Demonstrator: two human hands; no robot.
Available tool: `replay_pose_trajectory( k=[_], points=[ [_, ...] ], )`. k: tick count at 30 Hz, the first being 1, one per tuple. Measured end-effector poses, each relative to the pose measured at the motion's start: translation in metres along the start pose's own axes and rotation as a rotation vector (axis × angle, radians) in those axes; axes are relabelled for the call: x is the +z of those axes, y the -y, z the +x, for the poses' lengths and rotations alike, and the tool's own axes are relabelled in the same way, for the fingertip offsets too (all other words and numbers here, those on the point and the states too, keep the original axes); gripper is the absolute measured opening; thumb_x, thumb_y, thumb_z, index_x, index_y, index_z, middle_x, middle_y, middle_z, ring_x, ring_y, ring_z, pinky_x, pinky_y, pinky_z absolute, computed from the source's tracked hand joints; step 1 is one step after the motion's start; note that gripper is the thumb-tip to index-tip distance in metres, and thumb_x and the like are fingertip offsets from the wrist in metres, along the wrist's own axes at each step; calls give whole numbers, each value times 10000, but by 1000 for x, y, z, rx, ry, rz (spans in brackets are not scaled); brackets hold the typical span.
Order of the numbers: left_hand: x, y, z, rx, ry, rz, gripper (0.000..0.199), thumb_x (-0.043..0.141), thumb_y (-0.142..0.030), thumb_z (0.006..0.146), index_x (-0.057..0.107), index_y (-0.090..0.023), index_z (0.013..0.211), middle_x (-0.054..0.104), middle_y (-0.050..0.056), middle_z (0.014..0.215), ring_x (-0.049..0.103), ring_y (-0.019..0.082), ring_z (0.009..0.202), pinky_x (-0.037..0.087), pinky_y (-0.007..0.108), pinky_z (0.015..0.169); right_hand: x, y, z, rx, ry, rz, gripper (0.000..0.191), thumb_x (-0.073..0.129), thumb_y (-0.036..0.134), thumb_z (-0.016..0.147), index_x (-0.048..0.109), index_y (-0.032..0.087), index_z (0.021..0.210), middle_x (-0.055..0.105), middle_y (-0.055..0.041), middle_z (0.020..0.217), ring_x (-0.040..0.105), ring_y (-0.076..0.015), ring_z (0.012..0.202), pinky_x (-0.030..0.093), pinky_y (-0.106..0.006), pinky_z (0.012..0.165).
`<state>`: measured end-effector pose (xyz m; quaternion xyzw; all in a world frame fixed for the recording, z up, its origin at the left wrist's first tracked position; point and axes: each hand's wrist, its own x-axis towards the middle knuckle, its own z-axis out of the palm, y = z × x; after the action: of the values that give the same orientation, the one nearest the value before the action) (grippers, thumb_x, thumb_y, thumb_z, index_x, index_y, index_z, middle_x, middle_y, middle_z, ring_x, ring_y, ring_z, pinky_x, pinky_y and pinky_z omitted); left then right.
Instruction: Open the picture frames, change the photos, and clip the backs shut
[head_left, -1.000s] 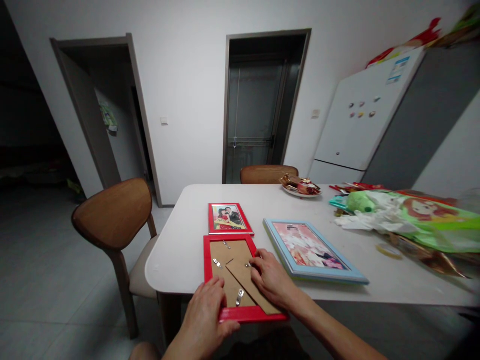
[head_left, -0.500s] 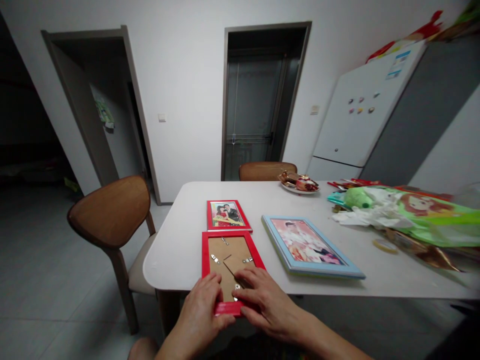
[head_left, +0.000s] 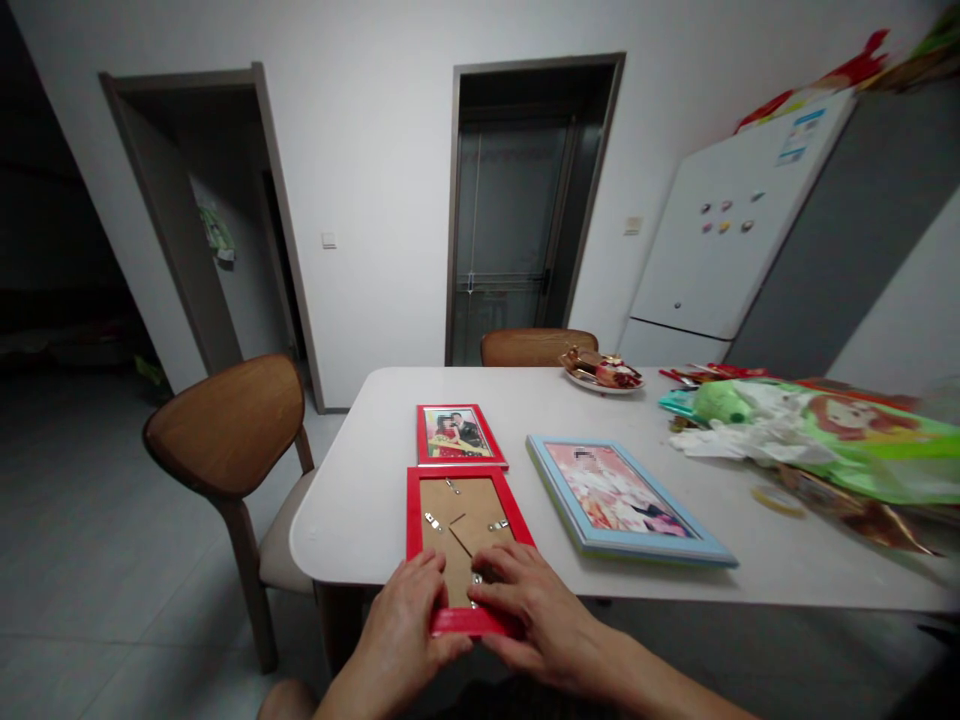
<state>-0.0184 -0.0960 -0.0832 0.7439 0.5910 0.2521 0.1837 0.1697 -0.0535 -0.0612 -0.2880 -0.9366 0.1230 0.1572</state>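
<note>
A red picture frame point(head_left: 415, 515) lies back side up at the near table edge, showing its brown backing board point(head_left: 454, 540) with small metal clips on each side. My left hand point(head_left: 401, 625) grips its near left corner, fingers on top and thumb along the front edge. On the near right part is my right hand point(head_left: 536, 620), its curled fingers at the near metal clip point(head_left: 475, 585) and its thumb by the front edge. The fingers partly hide that clip. Just beyond lies a second red picture frame point(head_left: 422, 436), photo side up.
To the right lies a larger light-blue picture frame point(head_left: 555, 490), photo up. A plate of items point(head_left: 600, 385) stands at the back. Bags and wrappings point(head_left: 810, 425) with a tape roll point(head_left: 778, 502) cover the right side. A wooden chair point(head_left: 225, 425) stands left.
My right thumb has slid down off the frame's near rim toward its front edge, while the fingers stay at the clip. My left hand keeps its hold. The view has shifted slightly.
</note>
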Motion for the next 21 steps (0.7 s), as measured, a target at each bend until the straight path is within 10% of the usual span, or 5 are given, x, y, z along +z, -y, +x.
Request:
replay_pose_trajectory(
  k=[5, 11, 21],
  points=[
    [-1, 0, 1, 7, 13, 23, 437, 703, -270, 541, 578, -168, 946, 479, 116, 1219, 392, 264, 1150, 318, 411, 962, 1, -5, 35, 70, -57, 28, 395, 411, 246, 778, 449, 157, 1161, 502, -93, 1062, 423, -186, 957, 328, -323, 841],
    [-1, 4, 1, 32, 22, -11, 385, 711, -278, 524, 597, -189, 881, 476, 87, 1226, 392, 251, 1150, 303, 403, 973, 20, -15, 78, 104, -72, -107, 230, 393, 171, 771, 601, 163, 869, 536, -62, 893, 435, -173, 842, 331, -301, 737],
    [-4, 3, 1, 17, 28, -16, 342, 720, -262, 519, 591, -165, 821, 483, 98, 1219, 389, 240, 1151, 298, 360, 978, 27, -20, 76, 58, -90, -24, 314, 422, 122, 738, 617, 248, 949, 557, -27, 912, 444, -166, 887, 319, -293, 763]
  ],
)
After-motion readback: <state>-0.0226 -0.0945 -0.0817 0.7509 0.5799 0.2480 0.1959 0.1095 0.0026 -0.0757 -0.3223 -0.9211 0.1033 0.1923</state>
